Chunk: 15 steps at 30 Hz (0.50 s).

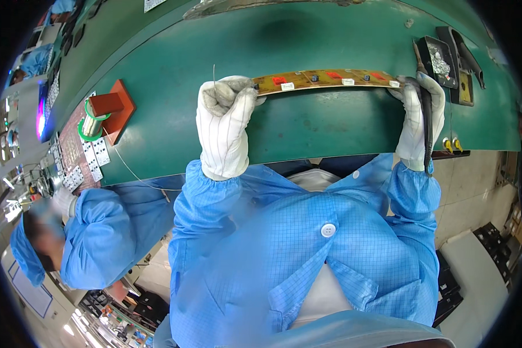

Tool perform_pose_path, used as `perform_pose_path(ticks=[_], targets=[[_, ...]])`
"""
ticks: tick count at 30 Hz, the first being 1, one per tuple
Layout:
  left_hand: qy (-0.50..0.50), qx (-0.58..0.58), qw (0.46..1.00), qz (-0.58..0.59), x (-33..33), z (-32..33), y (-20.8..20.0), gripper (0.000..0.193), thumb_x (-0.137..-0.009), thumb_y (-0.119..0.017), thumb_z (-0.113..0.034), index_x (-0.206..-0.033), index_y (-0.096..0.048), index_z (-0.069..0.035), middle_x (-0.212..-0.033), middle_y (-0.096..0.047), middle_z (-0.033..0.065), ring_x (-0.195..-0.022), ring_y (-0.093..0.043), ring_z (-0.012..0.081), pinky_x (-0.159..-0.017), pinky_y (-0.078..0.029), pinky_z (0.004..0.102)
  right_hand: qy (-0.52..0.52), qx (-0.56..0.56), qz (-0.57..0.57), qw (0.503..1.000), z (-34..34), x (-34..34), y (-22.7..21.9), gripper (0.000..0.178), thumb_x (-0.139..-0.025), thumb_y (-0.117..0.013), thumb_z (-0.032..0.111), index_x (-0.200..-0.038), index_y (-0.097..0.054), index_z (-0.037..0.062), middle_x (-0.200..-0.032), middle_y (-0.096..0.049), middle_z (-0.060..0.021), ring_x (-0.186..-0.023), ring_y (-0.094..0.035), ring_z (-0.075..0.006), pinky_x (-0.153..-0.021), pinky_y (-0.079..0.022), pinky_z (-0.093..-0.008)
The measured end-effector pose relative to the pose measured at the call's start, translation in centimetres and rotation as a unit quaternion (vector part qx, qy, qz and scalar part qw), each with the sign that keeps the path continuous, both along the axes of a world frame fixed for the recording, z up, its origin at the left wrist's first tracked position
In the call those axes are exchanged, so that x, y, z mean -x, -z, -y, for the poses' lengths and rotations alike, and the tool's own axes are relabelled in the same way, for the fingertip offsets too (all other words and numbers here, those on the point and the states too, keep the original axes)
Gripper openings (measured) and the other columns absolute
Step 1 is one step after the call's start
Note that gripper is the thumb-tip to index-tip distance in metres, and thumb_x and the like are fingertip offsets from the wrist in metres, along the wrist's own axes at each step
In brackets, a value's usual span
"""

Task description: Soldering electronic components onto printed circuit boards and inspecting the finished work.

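A long, narrow circuit board panel [325,79], brownish yellow with red, white and dark parts, is held up between both hands above the bench. My left hand [225,124], in a white striped glove, grips its left end. A thin wire [214,73], like solder wire, stands up out of that fist. Closed at the panel's right end is my gloved right hand [416,119]. The same hand holds a soldering iron [420,64], its tip pointing away from me and its dark cable running down along my wrist. The gloves partly hide both ends of the panel.
A green-topped bench [325,127] lies beneath. Left stands a solder wire spool [93,123] on a red-brown holder [119,110], beside small white boards [93,159]. Right are a black box of metal shavings [439,61] and an iron stand [465,87]. A co-worker [110,232] sits at left.
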<state>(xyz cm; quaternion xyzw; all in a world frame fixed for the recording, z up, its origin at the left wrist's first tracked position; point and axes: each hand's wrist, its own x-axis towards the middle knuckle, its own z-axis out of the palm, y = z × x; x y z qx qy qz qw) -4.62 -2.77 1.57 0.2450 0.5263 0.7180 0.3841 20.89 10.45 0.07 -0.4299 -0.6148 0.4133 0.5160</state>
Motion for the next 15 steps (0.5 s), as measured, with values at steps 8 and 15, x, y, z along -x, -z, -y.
perform_pose_path(ticks=[8,15], targets=[[-0.004,-0.015,1.0,-0.005,-0.07,-0.09,0.21,0.024,-0.086,-0.063,0.0,-0.087,-0.04,-0.006,-0.101,-0.056,0.0126,-0.087,-0.057,0.0173,-0.083,-0.052,0.0328,-0.004,0.017,-0.001,1.0,0.42,0.15,-0.74,0.035,-0.092,-0.062,0.014,-0.122,-0.049,0.0019,-0.104,-0.063,-0.0118,-0.096,-0.061,-0.0153,-0.087,-0.05,-0.0289],[-0.009,-0.019,1.0,-0.011,0.11,0.04,0.25,0.025,-0.084,-0.063,0.001,-0.085,-0.04,-0.007,-0.101,-0.056,0.012,-0.088,-0.056,0.0166,-0.082,-0.051,0.0319,0.013,0.009,0.002,1.0,0.43,0.58,-0.85,0.032,-0.09,-0.062,0.012,-0.119,-0.053,0.0015,-0.107,-0.064,-0.0153,-0.101,-0.062,-0.0212,-0.09,-0.051,-0.0328]])
